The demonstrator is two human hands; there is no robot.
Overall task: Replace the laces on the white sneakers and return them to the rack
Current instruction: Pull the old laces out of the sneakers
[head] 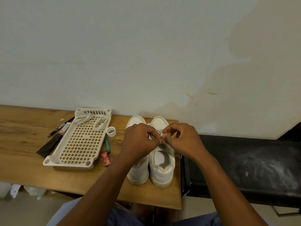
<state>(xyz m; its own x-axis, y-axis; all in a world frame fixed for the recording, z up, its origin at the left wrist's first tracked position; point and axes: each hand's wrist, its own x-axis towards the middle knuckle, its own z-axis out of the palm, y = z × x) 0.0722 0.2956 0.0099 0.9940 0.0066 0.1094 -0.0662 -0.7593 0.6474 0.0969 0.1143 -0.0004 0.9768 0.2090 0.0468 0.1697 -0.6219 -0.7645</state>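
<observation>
While both hands, left hand [140, 141] and right hand [182, 139], pinched the lace [160, 133] over the right sneaker [162, 160] on the bench [24, 160], even tension mattered; beyond lay the rack [81, 144] holding loose laces [92, 121].

Much of the left sneaker [138, 170] is covered by the left hand [140, 141] and its forearm, so only the toe and heel are seen. The lacing area of the right sneaker [162, 167] is hidden behind both hands, and the lace [160, 132] pinched between them is shown only as small pale bits beside the fingertips; its path cannot be made out. The print on the small red packet [105, 159] is too small to be read. The black surface [244, 163] beside the tabletop [24, 144] is cut off by the right edge. The dark strip [48, 145] is partly tucked under the rack [81, 137].
</observation>
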